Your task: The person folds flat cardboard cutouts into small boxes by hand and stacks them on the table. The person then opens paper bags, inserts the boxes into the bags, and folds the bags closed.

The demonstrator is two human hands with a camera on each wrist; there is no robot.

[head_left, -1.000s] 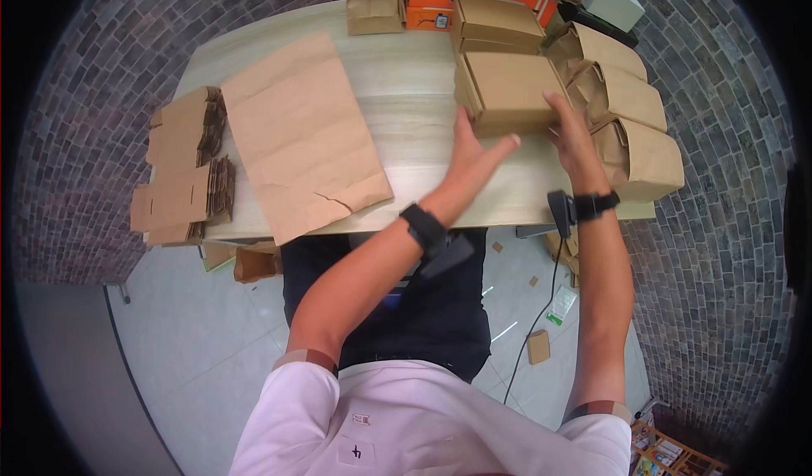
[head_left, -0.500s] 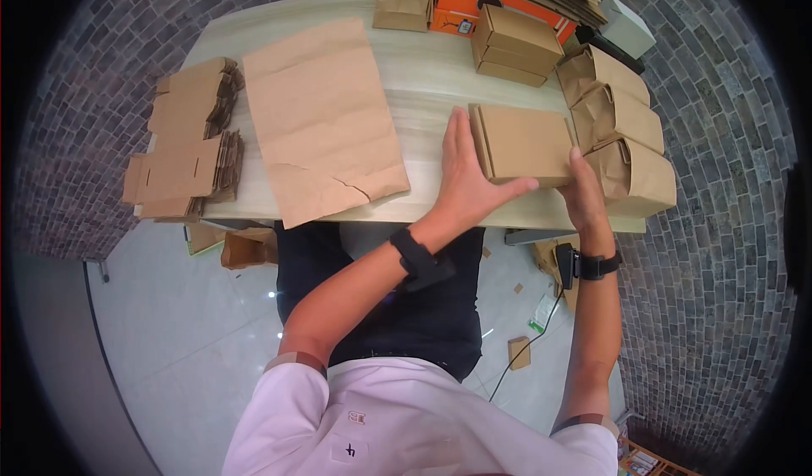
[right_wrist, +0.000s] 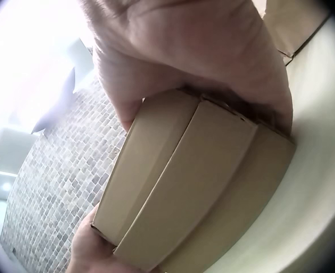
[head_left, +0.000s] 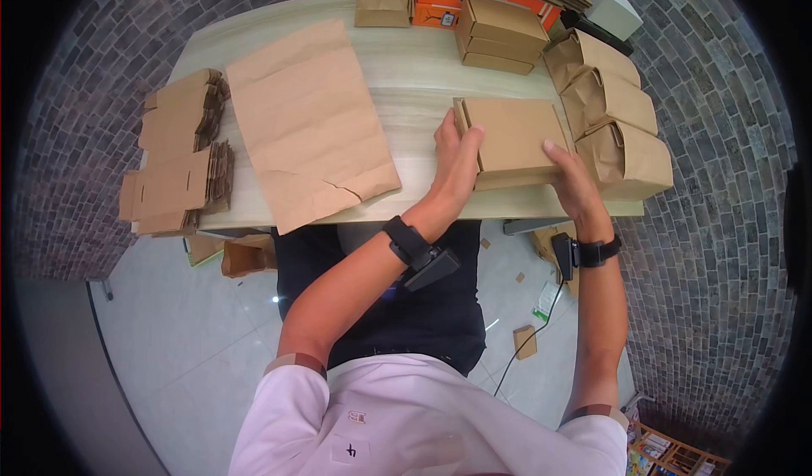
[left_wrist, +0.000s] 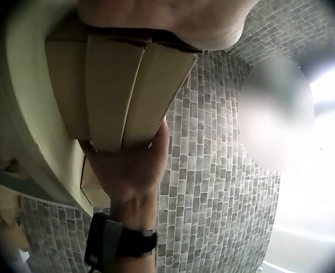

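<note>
A stack of brown cardboard boxes (head_left: 514,133) lies near the table's front edge, between the two hands. At its left end the left hand (head_left: 457,167) grips it, thumb on the upper edge. The right hand (head_left: 578,187) holds the near right corner, thumb on top. In the left wrist view, layered box sides (left_wrist: 113,91) run between the left hand (left_wrist: 167,20) above and the right hand (left_wrist: 133,170) below. The right wrist view has the right hand (right_wrist: 196,51) over the box ends (right_wrist: 190,176), with the left hand (right_wrist: 93,250) at the far end.
Left of the hands lies a large paper sheet (head_left: 313,125), torn near its front edge. Flattened cartons (head_left: 173,184) sit at the left edge. Folded paper bags (head_left: 639,159) line the right side. More boxes (head_left: 503,32) and an orange box (head_left: 436,2) stand behind.
The held stack has come toward the person, away from the boxes behind. The left thumb, spread out before, now rests against the box edge. The right thumb has moved onto the top.
</note>
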